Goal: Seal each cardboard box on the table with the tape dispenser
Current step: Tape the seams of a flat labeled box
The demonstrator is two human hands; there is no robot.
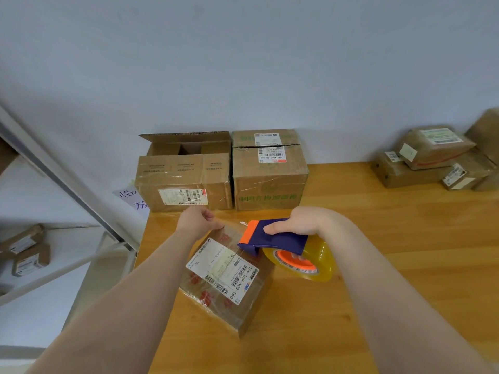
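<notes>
A small cardboard box (pixel 226 282) with a white shipping label lies at the front of the wooden table (pixel 391 238). My right hand (pixel 302 221) grips a blue and orange tape dispenser (pixel 272 237) with a big yellowish tape roll (pixel 318 263), held just over the box's far right corner. My left hand (pixel 198 221) sits at the box's far edge, its fingers pinching a strip of clear tape that runs from the dispenser. Behind stand two larger boxes: one (pixel 183 182) with its top flaps open, and one (pixel 270 171) with its flaps down.
Several small parcels (pixel 432 157) are stacked at the table's back right. A white metal shelf frame (pixel 67 184) stands left of the table, with small boxes (pixel 27 252) on the floor beneath it. A paper sheet with handwriting (pixel 132 201) hangs at the table's left edge.
</notes>
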